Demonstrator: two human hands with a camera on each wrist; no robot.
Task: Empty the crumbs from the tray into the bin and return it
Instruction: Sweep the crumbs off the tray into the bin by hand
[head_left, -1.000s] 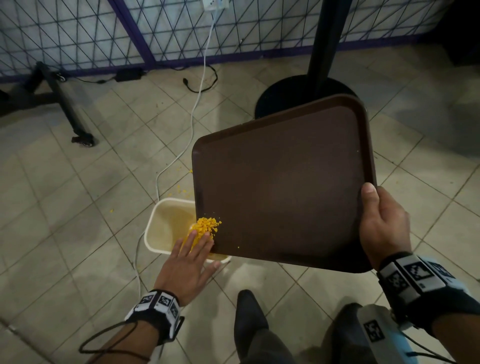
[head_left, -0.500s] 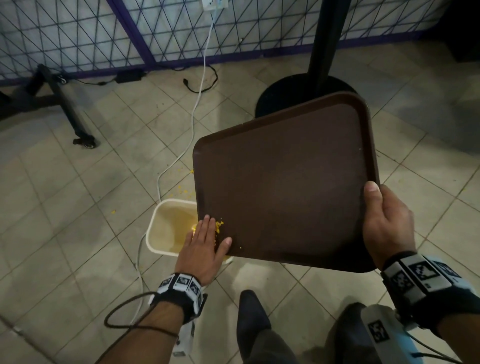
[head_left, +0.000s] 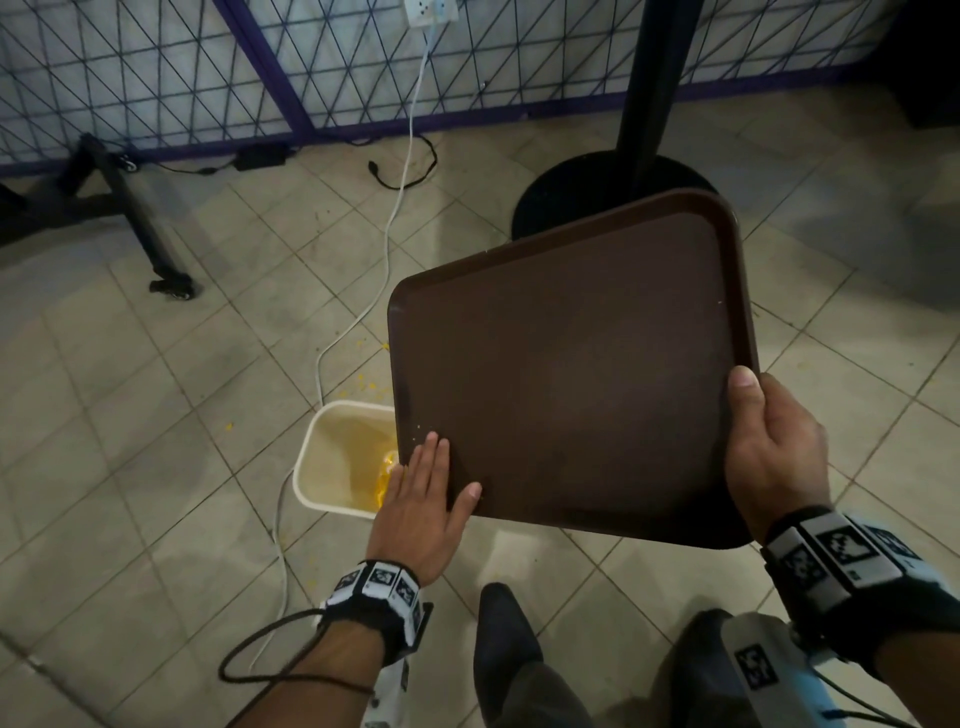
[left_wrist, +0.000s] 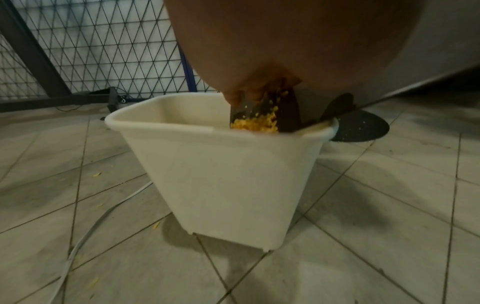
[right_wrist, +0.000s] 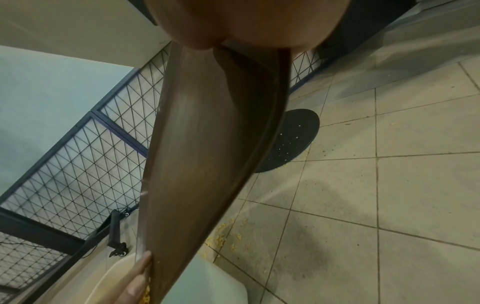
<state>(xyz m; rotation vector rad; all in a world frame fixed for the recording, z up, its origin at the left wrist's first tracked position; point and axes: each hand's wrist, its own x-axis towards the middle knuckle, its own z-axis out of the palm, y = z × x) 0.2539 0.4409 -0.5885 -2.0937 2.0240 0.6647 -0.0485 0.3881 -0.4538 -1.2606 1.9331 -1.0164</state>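
My right hand (head_left: 769, 447) grips the near right corner of a brown tray (head_left: 571, 364), thumb on top, holding it tilted down to the left. Its lower left corner hangs over a cream bin (head_left: 332, 457) on the floor. My left hand (head_left: 421, 499) lies flat on that corner with straight fingers. Yellow crumbs (left_wrist: 255, 123) slide off the tray edge (left_wrist: 288, 115) into the bin (left_wrist: 221, 174). The right wrist view shows the tray (right_wrist: 207, 154) edge-on, with the fingers (right_wrist: 137, 275) of the left hand at its lower end above the bin (right_wrist: 207, 286).
A black pole on a round base (head_left: 613, 202) stands behind the tray. A white cable (head_left: 384, 260) runs across the tiled floor past the bin. A wire fence (head_left: 260, 67) and a black stand leg (head_left: 145, 239) are at the back left. Loose crumbs (right_wrist: 223, 238) lie on the tiles.
My left hand has swept the yellow crumb pile off the tray's lower corner into the bin and slid a little up onto the tray. The tray has barely moved.
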